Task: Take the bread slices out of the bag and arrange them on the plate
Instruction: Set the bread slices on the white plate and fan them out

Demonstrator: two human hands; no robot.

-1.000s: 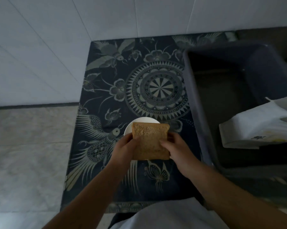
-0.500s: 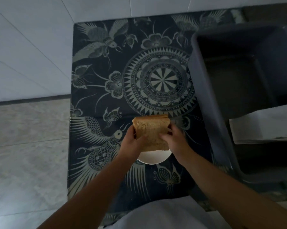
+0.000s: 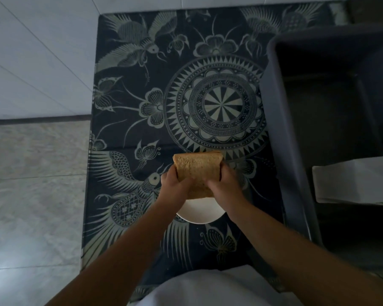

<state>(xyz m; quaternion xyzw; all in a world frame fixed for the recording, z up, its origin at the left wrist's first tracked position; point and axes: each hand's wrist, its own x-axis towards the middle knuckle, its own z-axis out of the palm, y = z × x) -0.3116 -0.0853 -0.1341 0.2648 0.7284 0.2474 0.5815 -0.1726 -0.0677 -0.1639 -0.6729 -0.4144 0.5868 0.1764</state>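
Both hands are closed around a small stack of brown bread slices (image 3: 198, 171), the left hand (image 3: 175, 184) gripping its left edge and the right hand (image 3: 224, 184) its right edge, fingers curled over the top face. How many slices are in the stack cannot be told; a layered edge shows at its far end. The stack is held over the white plate (image 3: 199, 213), tilted, with its far end jutting beyond the plate's far rim. Whether the near end touches the plate is hidden by the hands

What could go wrong, as a judgement: the slices are soft and squeezed from both sides, so they may buckle or tear. If let go at this tilt, they may slide off the plate's far rim onto the patterned cloth (image 3: 142, 102) covering the bench. The plate looks small for the slices, so arranging them may leave corners overhanging, and a nudge could push the plate across the cloth

Apart from the bread held above it, the plate shows nothing on its visible near part. To the right of the plate stands a large dark tub (image 3: 281, 120); a pale bag (image 3: 353, 184) lies in it at its near right, and the rest of the tub looks empty in the dim light. The contents of the bag cannot be seen
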